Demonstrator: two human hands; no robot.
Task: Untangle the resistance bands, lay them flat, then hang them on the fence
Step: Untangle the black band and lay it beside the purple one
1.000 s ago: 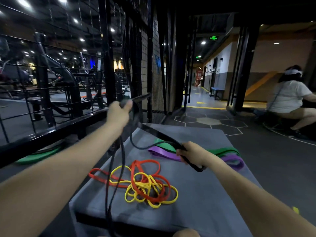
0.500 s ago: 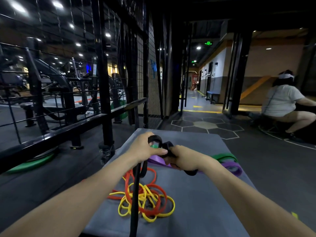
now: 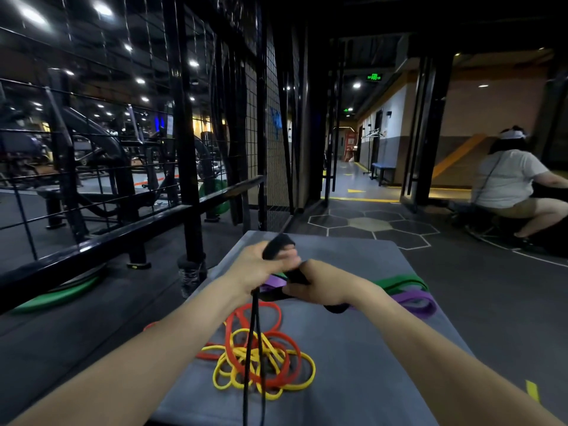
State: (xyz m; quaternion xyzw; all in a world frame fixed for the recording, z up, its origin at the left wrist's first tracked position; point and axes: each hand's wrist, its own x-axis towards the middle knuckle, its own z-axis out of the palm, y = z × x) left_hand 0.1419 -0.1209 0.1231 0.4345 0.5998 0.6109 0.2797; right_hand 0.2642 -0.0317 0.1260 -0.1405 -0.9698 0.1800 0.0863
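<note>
Both hands meet over the far half of a grey padded mat, each closed on the same black band. The left hand grips a bunched loop of it that bulges above the knuckles, and two thin strands drop from under this hand straight down toward the camera, crossing over the pile below. The right hand is curled around a wider, flatter stretch of the black band that runs under the palm and pokes out beside the wrist. The fingers are blurred, so exactly how the band winds between the two hands cannot be told. On the near part of the mat lies a knot of red bands and yellow bands, looped through one another and not flat. Behind the right wrist, on the far right of the mat, a green band and a purple band lie folded together, the purple one nearer. To the left stands the black metal fence, with a low rail and wire mesh above; gym machines show through it. A green weight plate lies on the floor at its foot. Down the corridor hangs a lit green exit sign, its writing too small to read. At right another person in a white shirt crouches, facing away.
</note>
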